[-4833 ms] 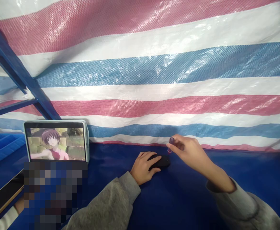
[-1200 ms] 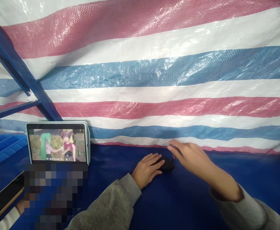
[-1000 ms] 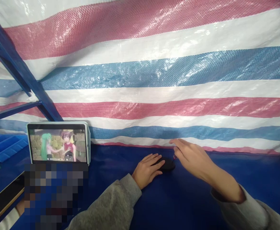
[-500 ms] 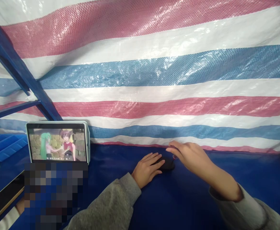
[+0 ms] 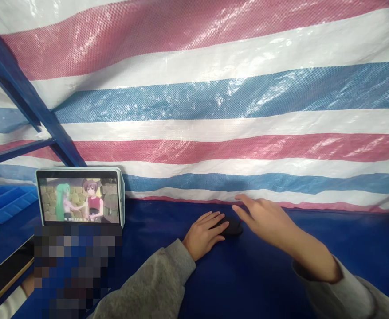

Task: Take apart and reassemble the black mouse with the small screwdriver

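Note:
A small black rounded object [image 5: 232,227], shaped much like a computer mouse, lies on the blue tabletop [image 5: 234,283]. My left hand [image 5: 203,235] rests flat over its left end with the fingers stretched out. Just above its right end hovers my right hand [image 5: 264,221], thumb and index finger apart, with nothing visible between them. A tiny reddish bit shows at the object's right end beside the right hand; what it is cannot be made out. The right hand's other fingers are mostly hidden behind the hand.
A tablet [image 5: 80,197] in a pale case stands at the left, playing a cartoon. Blue plastic trays [image 5: 6,201] lie behind it. Another person's phone [image 5: 8,271] and sleeve reach in at lower left, near a blurred patch. Striped plastic sheeting [image 5: 214,102] and a blue metal frame [image 5: 53,126] rise behind.
The thumb and index finger of my right hand have parted from a pinch and straightened. My left hand and the black object have stayed in place.

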Tool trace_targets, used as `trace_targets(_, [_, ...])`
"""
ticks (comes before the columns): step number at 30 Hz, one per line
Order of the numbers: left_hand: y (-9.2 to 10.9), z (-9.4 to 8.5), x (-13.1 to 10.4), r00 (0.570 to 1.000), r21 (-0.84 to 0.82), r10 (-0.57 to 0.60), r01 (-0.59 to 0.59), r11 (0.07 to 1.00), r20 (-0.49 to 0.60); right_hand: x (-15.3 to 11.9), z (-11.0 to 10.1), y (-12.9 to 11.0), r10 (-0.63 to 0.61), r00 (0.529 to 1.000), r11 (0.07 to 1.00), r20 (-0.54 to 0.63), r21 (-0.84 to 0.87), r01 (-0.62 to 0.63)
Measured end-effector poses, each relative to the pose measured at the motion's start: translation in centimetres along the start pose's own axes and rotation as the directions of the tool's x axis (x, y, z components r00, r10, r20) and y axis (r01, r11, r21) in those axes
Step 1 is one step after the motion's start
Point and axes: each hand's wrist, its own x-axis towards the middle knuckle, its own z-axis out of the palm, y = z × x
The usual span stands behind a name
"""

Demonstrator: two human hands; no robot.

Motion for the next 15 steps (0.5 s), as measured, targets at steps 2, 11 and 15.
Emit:
trace_targets(2, [-0.03, 0.03, -0.02, 1.0, -0.002, 0.0, 0.0, 1.0, -0.001, -0.12, -0.31, -0.13, 0.014, 1.0, 1.0, 0.024, -0.002, -0.014])
trace_targets(11, [-0.02, 0.04, 0.09, 1.0, -0.01, -0.006, 0.006, 1.0, 0.004, -0.12, -0.36, -0.08, -0.02, 1.0, 0.996, 0.02, 0.082, 0.018])
trace_targets(15, [0.0, -0.06, 0.12, 1.0, -0.006, -0.004, 0.004, 1.0, 0.007, -0.08, -0.14, 0.1, -0.039, 0.999, 0.994, 0.015, 0.107, 0.037])
